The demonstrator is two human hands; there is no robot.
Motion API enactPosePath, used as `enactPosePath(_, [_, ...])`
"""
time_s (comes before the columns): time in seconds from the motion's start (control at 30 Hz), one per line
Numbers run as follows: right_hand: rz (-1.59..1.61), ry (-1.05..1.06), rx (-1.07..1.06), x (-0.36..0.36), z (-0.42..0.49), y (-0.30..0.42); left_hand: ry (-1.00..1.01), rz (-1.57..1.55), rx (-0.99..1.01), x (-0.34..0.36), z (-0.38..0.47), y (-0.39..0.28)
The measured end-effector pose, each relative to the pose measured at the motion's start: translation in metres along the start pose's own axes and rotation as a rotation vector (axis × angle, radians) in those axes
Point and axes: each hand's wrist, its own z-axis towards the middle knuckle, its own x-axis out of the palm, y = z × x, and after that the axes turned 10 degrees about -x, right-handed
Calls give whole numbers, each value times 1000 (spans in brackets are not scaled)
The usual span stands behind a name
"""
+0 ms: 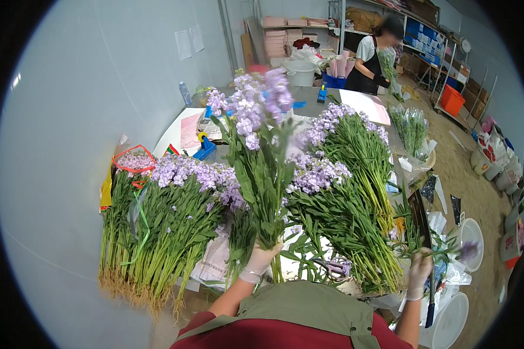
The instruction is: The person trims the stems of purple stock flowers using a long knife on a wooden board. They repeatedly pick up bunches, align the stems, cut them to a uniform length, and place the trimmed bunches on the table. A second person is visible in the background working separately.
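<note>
My left hand (262, 257), in a thin pale glove, is closed around the lower stems of an upright bunch of lilac stock flowers (255, 174). At the right my gloved right hand (420, 261) grips a stem with a blurred purple flower head (468, 251), beside a long dark-handled blade (423, 227). Cut leaves and scissors (334, 267) lie on the table between my hands. More lilac stock, stems towards me, is piled to the right (353, 209) and to the left (170, 222), where some stems still have roots.
A blue tape dispenser (205, 148) stands behind the left pile. White buckets (470, 244) and plastic bags (456, 272) are at the right, by the table's edge. At the far end a co-worker (369, 65) in a dark apron holds wrapped greenery (387, 65).
</note>
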Motion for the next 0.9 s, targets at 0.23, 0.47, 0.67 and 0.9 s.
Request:
enactPosePath(0.23, [-576,-129,-271,-69,64,-5,77,-77,-93,3,-9,-1])
enactPosePath(0.47, [-708,-160,-461,-81,82,0,118,20,-146,3,-18,-6])
enactPosePath(0.67, [-1213,13,-133,-125,104,-46,291,-149,-202,1,-19,-13])
enactPosePath(0.9, [-1051,397,-7,-31,62,-17,375,-249,-201,4,-23,2])
